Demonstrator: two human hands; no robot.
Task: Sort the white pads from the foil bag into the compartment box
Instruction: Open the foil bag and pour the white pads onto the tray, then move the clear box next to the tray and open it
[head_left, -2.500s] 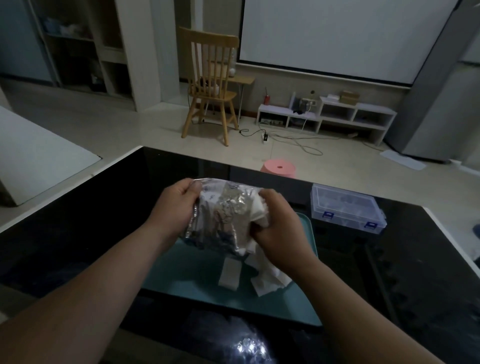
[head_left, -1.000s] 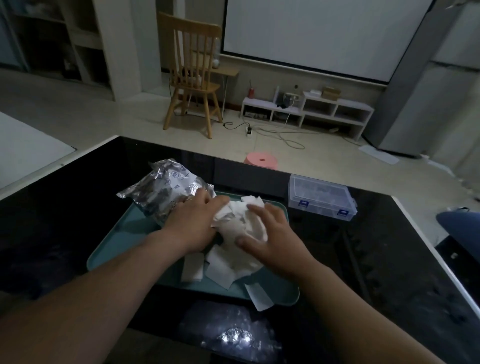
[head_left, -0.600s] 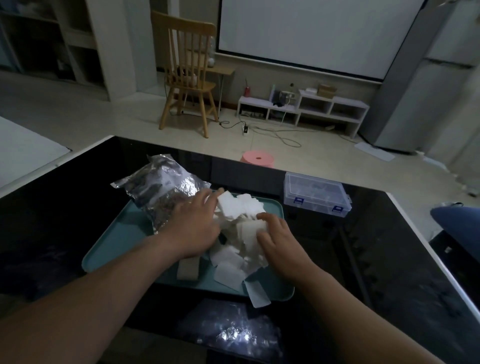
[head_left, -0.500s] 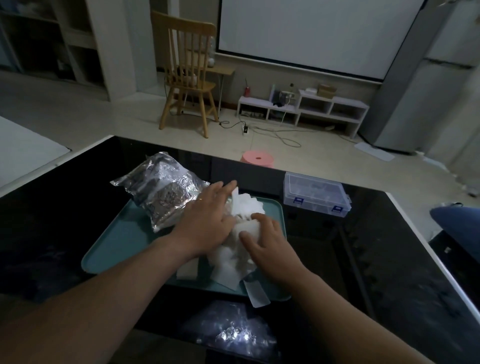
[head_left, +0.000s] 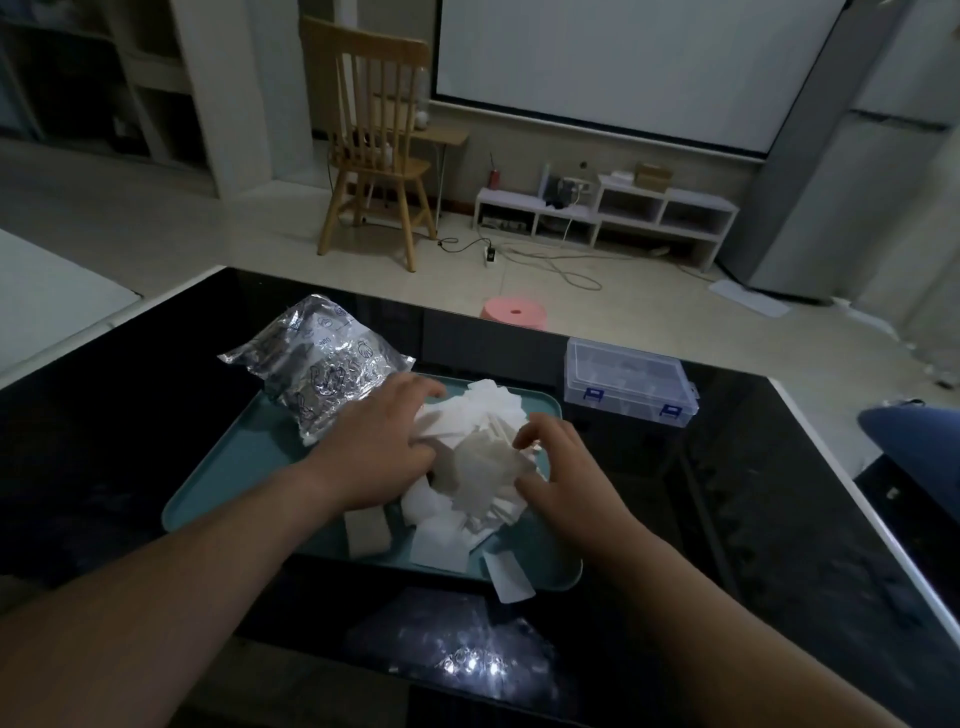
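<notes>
A heap of white pads (head_left: 467, 499) lies on the right half of a teal tray (head_left: 234, 483). The crumpled foil bag (head_left: 322, 369) lies on the tray's far left corner. My left hand (head_left: 379, 457) rests flat on the heap's left side, fingers stretched toward the bag's mouth. My right hand (head_left: 566, 478) sits on the heap's right side, with curled fingers and thumb pinching some pads. The clear compartment box (head_left: 628, 382) stands right of the tray with its lid down. One pad (head_left: 509, 577) hangs over the tray's near rim.
The tray and box sit on a glossy black table (head_left: 779, 519) whose far edge meets a tiled floor. A pink stool (head_left: 514, 313) stands just beyond that edge. A blue object (head_left: 914, 436) is at the table's right side.
The foil bag was lifted in both hands, then set down at the tray's left. The pads now lie heaped on the tray, and both hands have moved onto the heap.
</notes>
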